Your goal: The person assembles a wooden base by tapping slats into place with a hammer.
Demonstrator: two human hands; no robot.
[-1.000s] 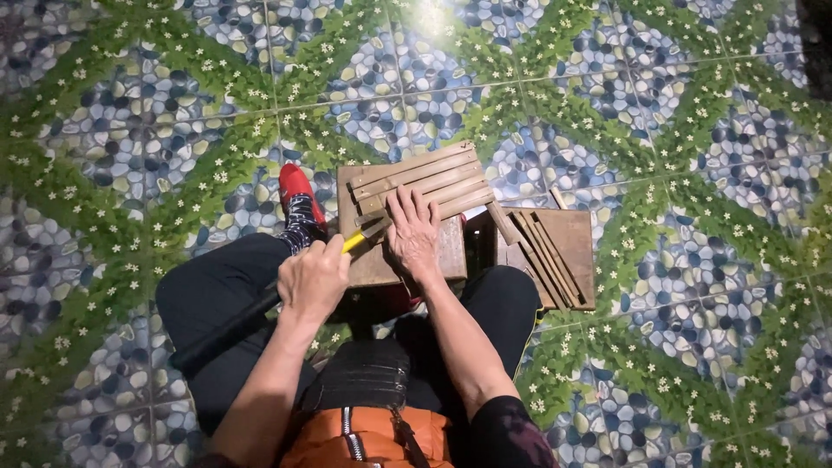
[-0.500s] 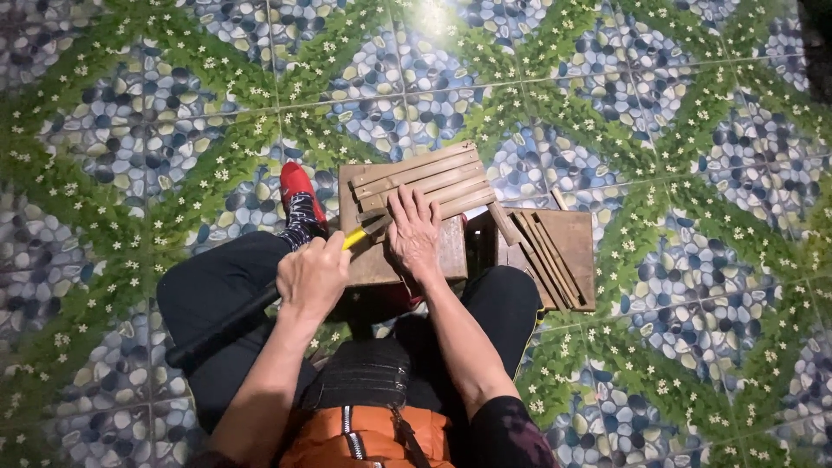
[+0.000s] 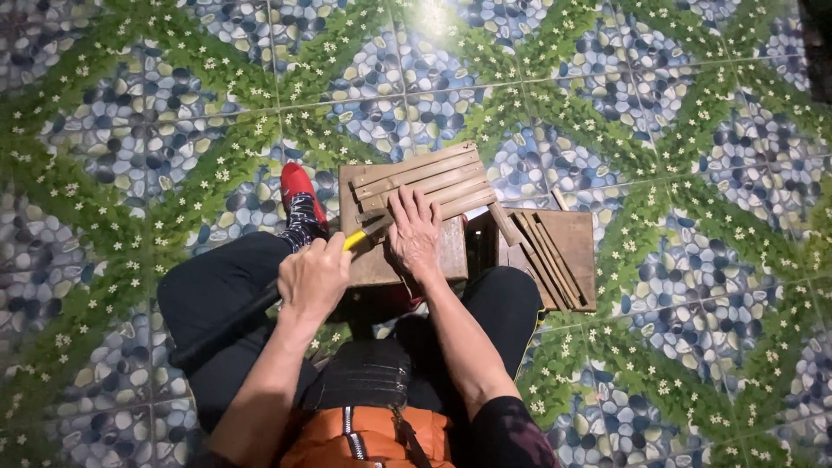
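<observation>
My left hand [image 3: 314, 277] grips a tool with a yellow shaft [image 3: 355, 240] and a long dark handle that runs back over my left thigh. Its working end rests on a wooden block [image 3: 381, 264] between my knees. Several flat wooden slats [image 3: 425, 178] lie side by side across the top of the block. My right hand [image 3: 414, 234] lies palm down on the near slats, fingers spread, right beside the tool's tip. The tip itself is partly hidden by that hand.
A second wooden board [image 3: 576, 247] lies to the right of the block with several thin sticks [image 3: 542, 256] on it. My foot in a red shoe [image 3: 299, 186] sticks out left of the block. Patterned pebble-and-leaf floor tiles [image 3: 676, 130] surround me.
</observation>
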